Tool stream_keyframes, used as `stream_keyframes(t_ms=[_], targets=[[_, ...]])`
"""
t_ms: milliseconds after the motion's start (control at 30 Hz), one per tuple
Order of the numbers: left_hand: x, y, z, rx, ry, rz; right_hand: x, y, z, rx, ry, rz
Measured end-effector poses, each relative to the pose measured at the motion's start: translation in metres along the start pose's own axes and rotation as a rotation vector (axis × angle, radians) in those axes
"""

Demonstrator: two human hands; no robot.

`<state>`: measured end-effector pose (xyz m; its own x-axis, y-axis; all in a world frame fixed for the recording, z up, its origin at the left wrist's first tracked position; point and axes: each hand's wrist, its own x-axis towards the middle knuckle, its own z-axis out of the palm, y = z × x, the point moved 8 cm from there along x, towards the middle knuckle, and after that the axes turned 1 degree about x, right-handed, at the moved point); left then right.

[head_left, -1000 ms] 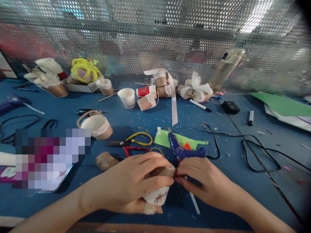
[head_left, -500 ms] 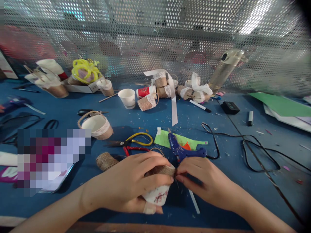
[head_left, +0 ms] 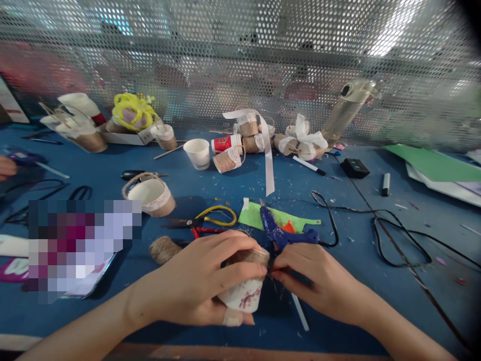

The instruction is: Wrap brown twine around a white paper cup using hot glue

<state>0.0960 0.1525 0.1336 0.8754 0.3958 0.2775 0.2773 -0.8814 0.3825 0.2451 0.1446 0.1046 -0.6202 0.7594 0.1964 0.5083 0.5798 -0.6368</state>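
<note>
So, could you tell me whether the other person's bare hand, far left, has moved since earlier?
Yes, the other person's hand has moved right, toward the white glue stick.

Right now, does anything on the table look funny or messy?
Yes, a bit. The red-and-white paper cup and the brown twine-covered cup with white lace lie on their sides, while the plain white paper cup beside them stands upright. Little scraps also litter the blue table. I can't see any spill.
</note>
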Motion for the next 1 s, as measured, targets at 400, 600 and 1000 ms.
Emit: stream_keyframes(t_ms=[400, 600, 1000], targets=[[-0.0001, -0.0033, -0.0082, -0.080, 0.083, -0.059, 0.0025, -0.0011, 0.0007, -0.017, 0.007, -0.013], [-0.0012, -0.0049, -0.0074, -0.122, 0.094, -0.066, 0.0032, -0.0020, 0.0012, -0.015, 0.003, -0.019], [-0.0050, -0.0098, -0.0056, -0.164, 0.082, -0.120, 0.0015, -0.0024, -0.0017, 0.008, 0.033, -0.029]])
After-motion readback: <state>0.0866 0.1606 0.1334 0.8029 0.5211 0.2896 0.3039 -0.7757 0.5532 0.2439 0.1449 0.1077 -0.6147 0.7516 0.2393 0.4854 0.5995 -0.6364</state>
